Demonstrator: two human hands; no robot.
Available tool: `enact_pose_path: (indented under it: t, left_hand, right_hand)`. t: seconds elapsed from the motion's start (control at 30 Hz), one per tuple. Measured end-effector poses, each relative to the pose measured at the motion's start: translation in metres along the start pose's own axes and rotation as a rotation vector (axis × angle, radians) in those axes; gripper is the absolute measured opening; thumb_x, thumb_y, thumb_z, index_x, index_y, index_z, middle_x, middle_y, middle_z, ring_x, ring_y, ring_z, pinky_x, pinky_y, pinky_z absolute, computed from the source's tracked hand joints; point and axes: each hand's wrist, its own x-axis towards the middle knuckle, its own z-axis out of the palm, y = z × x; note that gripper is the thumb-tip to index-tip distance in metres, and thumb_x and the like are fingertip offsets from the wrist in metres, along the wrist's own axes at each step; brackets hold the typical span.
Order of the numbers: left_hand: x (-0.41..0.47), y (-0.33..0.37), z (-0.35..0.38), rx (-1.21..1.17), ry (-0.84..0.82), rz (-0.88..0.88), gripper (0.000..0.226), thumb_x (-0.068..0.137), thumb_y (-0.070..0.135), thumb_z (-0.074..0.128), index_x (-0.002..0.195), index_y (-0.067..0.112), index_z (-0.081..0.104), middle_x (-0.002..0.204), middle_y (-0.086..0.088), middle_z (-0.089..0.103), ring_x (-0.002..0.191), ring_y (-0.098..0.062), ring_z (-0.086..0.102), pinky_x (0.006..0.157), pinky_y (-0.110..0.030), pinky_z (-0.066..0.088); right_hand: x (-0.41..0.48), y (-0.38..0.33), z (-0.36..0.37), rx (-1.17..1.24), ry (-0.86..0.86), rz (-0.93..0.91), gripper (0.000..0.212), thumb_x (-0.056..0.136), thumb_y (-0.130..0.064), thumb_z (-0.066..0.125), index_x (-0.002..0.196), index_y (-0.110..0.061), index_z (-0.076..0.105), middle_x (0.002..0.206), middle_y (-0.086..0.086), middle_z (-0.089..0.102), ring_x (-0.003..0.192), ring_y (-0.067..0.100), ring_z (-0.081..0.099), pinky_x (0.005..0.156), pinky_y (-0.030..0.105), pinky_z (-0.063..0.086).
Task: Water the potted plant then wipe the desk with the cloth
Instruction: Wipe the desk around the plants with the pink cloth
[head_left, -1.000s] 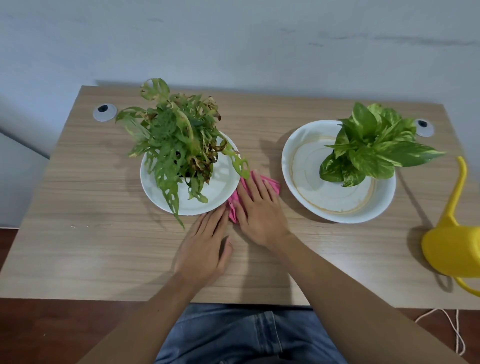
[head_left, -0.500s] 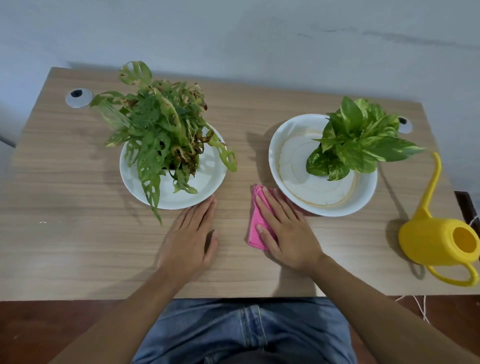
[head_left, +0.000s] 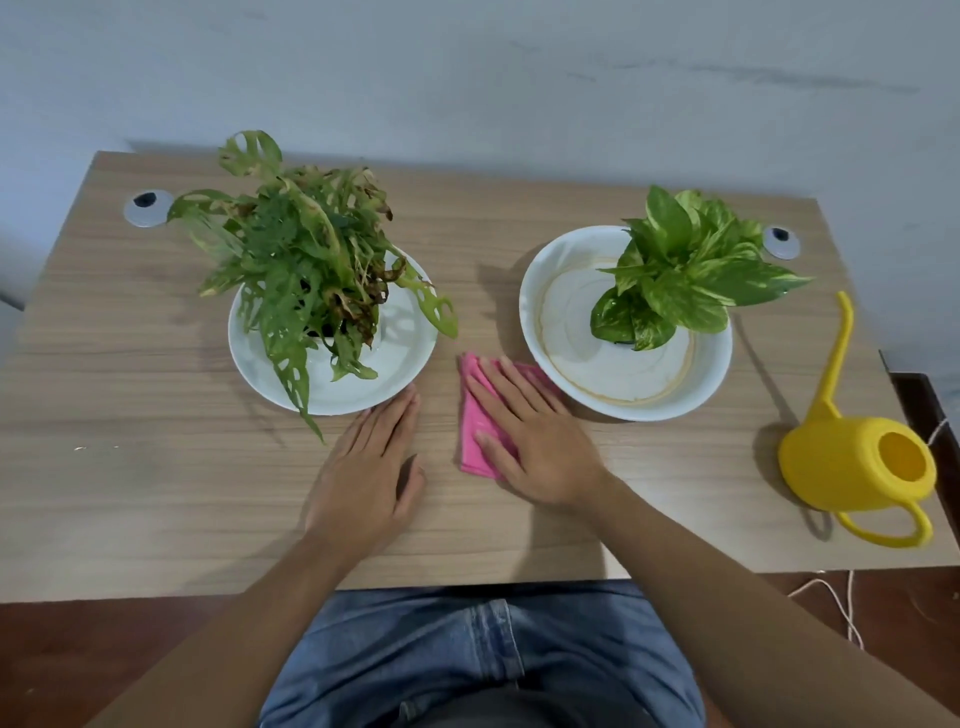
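A pink cloth (head_left: 475, 426) lies flat on the wooden desk (head_left: 156, 467) between two white dishes. My right hand (head_left: 530, 441) presses flat on the cloth, fingers spread, covering most of it. My left hand (head_left: 371, 473) rests palm down on the bare desk just left of it, holding nothing, fingertips near the left dish (head_left: 395, 374). That dish carries a holey-leaved plant (head_left: 306, 260) with some brown leaves. The right dish (head_left: 571, 332) carries a pothos plant (head_left: 685, 270). A yellow watering can (head_left: 857, 462) stands at the desk's right edge.
Two grey cable grommets sit at the back corners, left grommet (head_left: 147, 208) and right grommet (head_left: 781, 241). A grey wall runs behind the desk. A white cord (head_left: 831, 597) lies on the red-brown floor at the right. My jeans show below the front edge.
My right hand slid the cloth from beside the left dish rightward and nearer, to the right dish's near-left rim. The left hand stayed put. The view shifted.
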Motion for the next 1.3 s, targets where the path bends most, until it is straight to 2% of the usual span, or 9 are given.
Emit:
enact_pose_path:
  t: [0.2, 0.37, 0.57, 0.77, 0.9, 0.97, 1.07, 1.3]
  left_hand:
    - [0.000, -0.002, 0.004, 0.024, -0.003, 0.004, 0.073, 0.113, 0.037, 0.042, 0.177, 0.008, 0.026, 0.188, -0.005, 0.019, 0.172, -0.021, 0.026, 0.140, -0.049, 0.023]
    - [0.000, -0.003, 0.006, 0.031, 0.013, 0.016, 0.073, 0.111, 0.037, 0.042, 0.176, 0.005, 0.028, 0.187, -0.008, 0.022, 0.170, -0.024, 0.030, 0.140, -0.049, 0.023]
    - [0.000, 0.000, 0.005, 0.031, 0.028, 0.020, 0.073, 0.110, 0.036, 0.043, 0.175, 0.004, 0.030, 0.186, -0.009, 0.025, 0.169, -0.026, 0.034, 0.140, -0.049, 0.025]
    - [-0.001, 0.001, 0.003, 0.011, 0.009, 0.017, 0.076, 0.110, 0.035, 0.045, 0.178, 0.008, 0.024, 0.187, -0.008, 0.023, 0.172, -0.024, 0.027, 0.140, -0.049, 0.022]
    - [-0.001, -0.003, 0.004, -0.022, 0.003, -0.019, 0.077, 0.109, 0.037, 0.046, 0.177, 0.006, 0.025, 0.185, -0.011, 0.026, 0.171, -0.027, 0.028, 0.139, -0.049, 0.024]
    - [-0.003, -0.004, 0.005, -0.013, -0.003, -0.001, 0.076, 0.111, 0.038, 0.044, 0.178, 0.009, 0.023, 0.187, -0.007, 0.022, 0.173, -0.024, 0.024, 0.140, -0.049, 0.023]
    - [-0.003, -0.004, 0.005, 0.001, 0.008, 0.017, 0.073, 0.113, 0.037, 0.045, 0.178, 0.009, 0.024, 0.189, -0.004, 0.016, 0.174, -0.020, 0.021, 0.140, -0.047, 0.022]
    - [-0.004, -0.005, 0.009, 0.011, 0.027, 0.009, 0.073, 0.113, 0.039, 0.043, 0.177, 0.007, 0.026, 0.189, -0.005, 0.016, 0.173, -0.020, 0.023, 0.141, -0.045, 0.021]
  right_hand:
    - [-0.100, 0.057, -0.020, -0.093, -0.091, -0.040, 0.077, 0.117, -0.040, 0.048, 0.181, -0.021, 0.011, 0.191, -0.001, 0.002, 0.177, 0.018, 0.002, 0.140, 0.054, 0.018]
    - [-0.113, 0.069, -0.024, -0.123, -0.126, -0.021, 0.077, 0.118, -0.040, 0.047, 0.181, -0.020, 0.008, 0.191, 0.001, -0.001, 0.177, 0.019, 0.000, 0.140, 0.055, 0.018]
    - [-0.064, 0.043, -0.013, -0.121, -0.082, -0.043, 0.075, 0.119, -0.045, 0.041, 0.182, -0.020, 0.008, 0.191, 0.001, 0.001, 0.177, 0.020, -0.001, 0.140, 0.052, 0.016]
    - [0.048, -0.029, 0.008, 0.004, -0.066, 0.086, 0.071, 0.118, -0.053, 0.020, 0.182, -0.025, 0.006, 0.190, 0.002, 0.000, 0.177, 0.023, -0.006, 0.141, 0.053, 0.009]
    - [0.069, -0.045, 0.013, 0.015, -0.059, 0.109, 0.070, 0.118, -0.052, 0.019, 0.181, -0.023, 0.011, 0.190, 0.003, 0.005, 0.177, 0.024, -0.003, 0.140, 0.053, 0.010]
    - [0.054, -0.034, 0.012, 0.013, -0.020, 0.042, 0.070, 0.118, -0.053, 0.025, 0.181, -0.026, 0.015, 0.190, 0.000, 0.008, 0.177, 0.021, 0.001, 0.140, 0.052, 0.013]
    - [0.015, -0.009, 0.006, -0.014, -0.021, -0.031, 0.070, 0.120, -0.051, 0.031, 0.182, -0.028, 0.009, 0.190, -0.006, 0.004, 0.177, 0.016, -0.001, 0.141, 0.048, 0.013]
    - [-0.095, 0.041, -0.012, -0.028, -0.098, 0.011, 0.074, 0.120, -0.042, 0.043, 0.182, -0.027, 0.004, 0.190, -0.007, -0.005, 0.177, 0.016, -0.004, 0.141, 0.054, 0.015]
